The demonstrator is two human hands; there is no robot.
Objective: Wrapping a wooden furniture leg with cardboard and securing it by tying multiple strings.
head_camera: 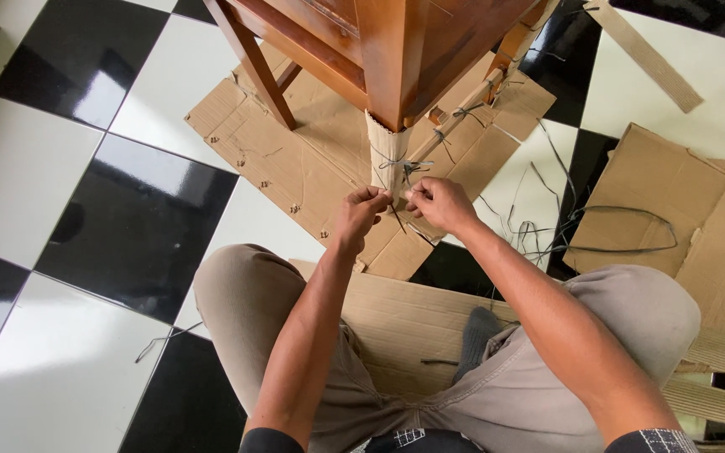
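Hands at the wrapped foot of a wooden furniture leg [392, 63], head view. The left hand [361, 214] and right hand [440, 204] meet at the lower edge of the cardboard sleeve [388, 155] that covers the leg's foot, the leg standing upright directly ahead of the seated person. Both hands are closed in a narrow pinch, each apparently on one end of a thin dark strap [403, 168] tied around the sleeve; the exact grip on the strap ends is too small to confirm. The sleeve's long axis runs vertically with the leg, and the strap circles it crosswise, so its ends lie just above and between the fingertips. The two hands are about equally near the knot. Flattened cardboard sheets [295, 159] lie beneath the furniture on the black-and-white tiled floor [60, 168], and loose strap loops [623, 231] lie to the right.
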